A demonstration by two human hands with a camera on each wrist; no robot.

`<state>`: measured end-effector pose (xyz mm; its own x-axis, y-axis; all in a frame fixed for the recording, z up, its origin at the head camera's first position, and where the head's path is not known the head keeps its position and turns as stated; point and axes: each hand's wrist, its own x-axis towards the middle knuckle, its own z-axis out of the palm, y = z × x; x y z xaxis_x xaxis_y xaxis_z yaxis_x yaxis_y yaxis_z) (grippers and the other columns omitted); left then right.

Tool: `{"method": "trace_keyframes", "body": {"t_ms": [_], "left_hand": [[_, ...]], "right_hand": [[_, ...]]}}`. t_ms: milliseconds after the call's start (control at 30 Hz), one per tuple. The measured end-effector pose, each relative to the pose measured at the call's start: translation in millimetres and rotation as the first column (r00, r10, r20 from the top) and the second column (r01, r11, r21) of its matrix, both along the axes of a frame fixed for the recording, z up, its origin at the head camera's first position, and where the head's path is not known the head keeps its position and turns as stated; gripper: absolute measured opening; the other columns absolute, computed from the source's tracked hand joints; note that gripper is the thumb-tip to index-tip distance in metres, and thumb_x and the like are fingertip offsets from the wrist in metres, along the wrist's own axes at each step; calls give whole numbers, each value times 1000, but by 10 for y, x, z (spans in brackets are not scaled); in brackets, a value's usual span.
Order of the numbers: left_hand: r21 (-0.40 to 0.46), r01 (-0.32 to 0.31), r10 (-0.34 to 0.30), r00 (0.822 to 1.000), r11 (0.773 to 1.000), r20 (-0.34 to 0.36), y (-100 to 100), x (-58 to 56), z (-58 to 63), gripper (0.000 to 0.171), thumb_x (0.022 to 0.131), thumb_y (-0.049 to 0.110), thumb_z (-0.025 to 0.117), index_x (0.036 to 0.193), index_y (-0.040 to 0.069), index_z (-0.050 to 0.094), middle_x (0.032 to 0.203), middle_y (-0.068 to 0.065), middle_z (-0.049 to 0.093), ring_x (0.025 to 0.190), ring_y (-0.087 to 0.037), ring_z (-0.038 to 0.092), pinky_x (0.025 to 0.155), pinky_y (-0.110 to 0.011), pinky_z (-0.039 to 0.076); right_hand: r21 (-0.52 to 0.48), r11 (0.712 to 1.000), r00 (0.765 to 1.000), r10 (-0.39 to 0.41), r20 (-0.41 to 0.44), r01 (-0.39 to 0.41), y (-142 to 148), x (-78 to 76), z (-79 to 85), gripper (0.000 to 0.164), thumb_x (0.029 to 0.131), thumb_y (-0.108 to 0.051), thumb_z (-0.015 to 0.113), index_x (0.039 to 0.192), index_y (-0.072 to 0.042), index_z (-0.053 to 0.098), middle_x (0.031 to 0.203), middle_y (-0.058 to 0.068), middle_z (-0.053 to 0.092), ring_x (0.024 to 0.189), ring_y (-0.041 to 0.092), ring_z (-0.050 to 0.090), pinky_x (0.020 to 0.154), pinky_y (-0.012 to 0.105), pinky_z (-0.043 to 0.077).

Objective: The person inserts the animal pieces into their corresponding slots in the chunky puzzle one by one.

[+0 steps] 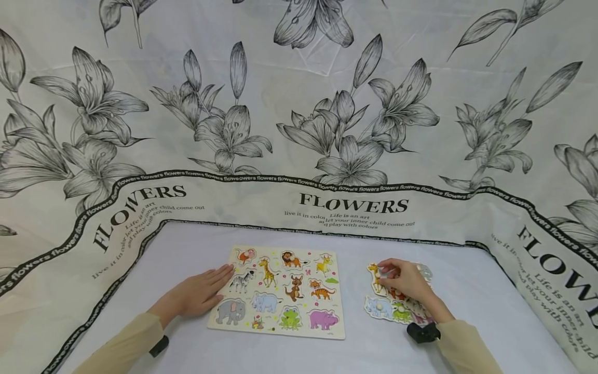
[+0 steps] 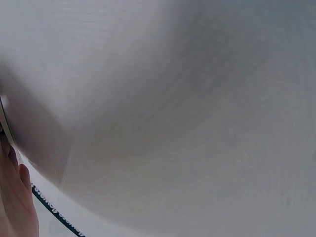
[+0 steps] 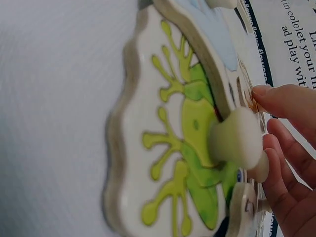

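Evidently R hand [image 1: 407, 280] grip is pinching: thumb + fingertips on giraffe pc [image 1: 374, 280], right of ctr, lower half of head view. Just below it, blue pc [image 1: 377, 307]; frog pc [image 3: 195, 118] big in mid R-wrist view, knob up close, other pcs overlapping. L hand [image 1: 201, 292], lower left-ctr, fingers straight, tips at left edge of animal board [image 1: 270, 253], btm ctr. White counter [image 1: 187, 340] under all. Behind, floral-print cloth [image 1: 299, 78] across upper frame.
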<state>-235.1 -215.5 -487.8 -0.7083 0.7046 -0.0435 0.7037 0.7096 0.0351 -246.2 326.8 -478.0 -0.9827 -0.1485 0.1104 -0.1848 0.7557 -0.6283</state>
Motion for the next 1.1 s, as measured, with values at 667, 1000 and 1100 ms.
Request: {"method": "trace_keyframes", "body": {"t_ms": [667, 1000, 1100], "left_hand": [[-40, -22, 22, 1000, 999, 1, 6, -5, -49, 59, 102, 36, 36, 151, 2, 27, 159, -12, 24, 147, -29, 25, 119, -43, 29], [-11, 13, -13, 999, 1000, -53, -10, -3, -47, 57, 102, 32, 39, 148, -1, 31, 156, -16, 30, 144, -32, 31, 115, -44, 34], [-9, 12, -12, 999, 1000, -44, -6, -1, -39, 57, 102, 32, 38, 149, -1, 30, 157, -16, 29, 144, -32, 30, 116, -45, 33]], "right_hand": [[33, 999, 998, -1, 57, -1, -7, -58, -16, 35, 80, -26, 78, 105, -2, 70, 87, 4, 70, 71, 6, 58, 58, 19, 48], [32, 999, 994, 14, 112, -18, -22, -56, 11, 28, 85, -24, 74, 103, -3, 71, 87, 4, 71, 70, 8, 58, 57, 20, 48], [50, 999, 994, 12, 108, -18, -23, -66, 5, 27, 85, -23, 74, 101, -3, 72, 86, 4, 71, 68, 7, 58, 58, 20, 48]]}}
